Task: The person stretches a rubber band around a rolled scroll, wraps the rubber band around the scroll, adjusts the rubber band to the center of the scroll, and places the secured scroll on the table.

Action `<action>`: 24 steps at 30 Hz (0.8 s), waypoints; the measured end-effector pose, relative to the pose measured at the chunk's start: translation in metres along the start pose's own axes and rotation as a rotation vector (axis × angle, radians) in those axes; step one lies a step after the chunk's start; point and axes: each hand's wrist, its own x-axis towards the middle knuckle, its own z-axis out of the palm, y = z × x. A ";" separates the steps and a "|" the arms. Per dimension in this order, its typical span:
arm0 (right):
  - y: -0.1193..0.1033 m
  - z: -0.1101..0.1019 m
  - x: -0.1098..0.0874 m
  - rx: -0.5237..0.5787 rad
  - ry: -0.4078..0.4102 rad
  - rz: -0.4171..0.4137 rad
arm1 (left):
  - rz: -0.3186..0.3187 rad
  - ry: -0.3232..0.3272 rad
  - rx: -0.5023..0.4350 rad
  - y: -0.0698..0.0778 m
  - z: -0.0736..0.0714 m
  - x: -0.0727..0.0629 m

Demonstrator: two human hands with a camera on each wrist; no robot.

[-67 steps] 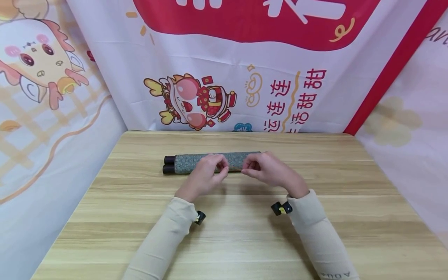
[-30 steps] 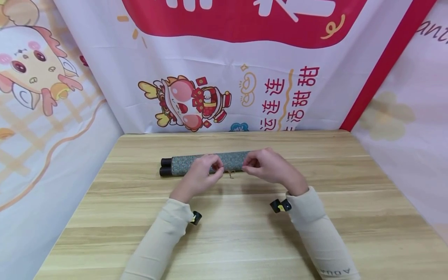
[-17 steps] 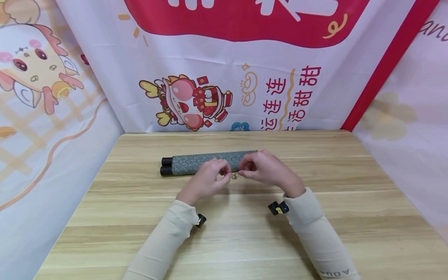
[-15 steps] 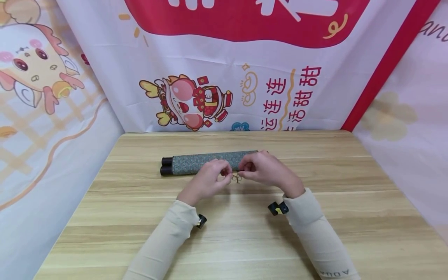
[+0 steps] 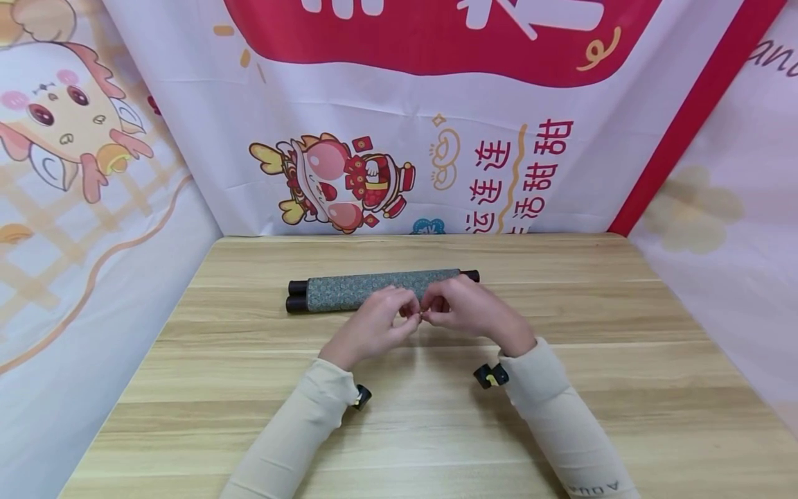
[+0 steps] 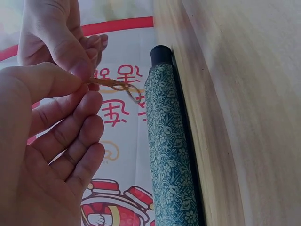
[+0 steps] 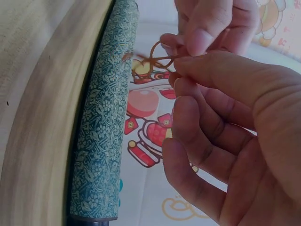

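Observation:
A rolled scroll [image 5: 349,291] in green patterned cloth with black roller ends lies across the table's far half. From its near side comes a thin brown cord [image 7: 157,61], looped close to the cloth. My left hand [image 5: 377,322] pinches the cord between thumb and forefinger. Right beside it, my right hand [image 5: 476,312] pinches the same cord, and the two sets of fingertips meet. In the left wrist view the cord [image 6: 115,84] runs from the joined fingertips toward the scroll [image 6: 167,141]. The other fingers of both hands are loosely curled.
The wooden table [image 5: 424,430] runs back to a white and red printed cloth [image 5: 399,97] hanging behind it. More printed cloth hangs at the left and right sides. A small black camera sits on each wrist.
My hands have come together from a gap until their fingertips meet. The cord loops that hung between them are now mostly hidden by the fingers. The scroll stays in place.

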 end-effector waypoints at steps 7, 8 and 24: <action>0.004 -0.001 0.000 -0.001 0.001 0.004 | -0.003 0.034 -0.025 -0.006 -0.006 -0.001; 0.005 -0.003 -0.001 0.005 0.000 0.005 | -0.004 0.042 -0.021 -0.008 -0.008 -0.001; 0.017 -0.036 -0.021 0.044 0.033 0.036 | 0.021 0.117 0.231 -0.028 -0.060 -0.016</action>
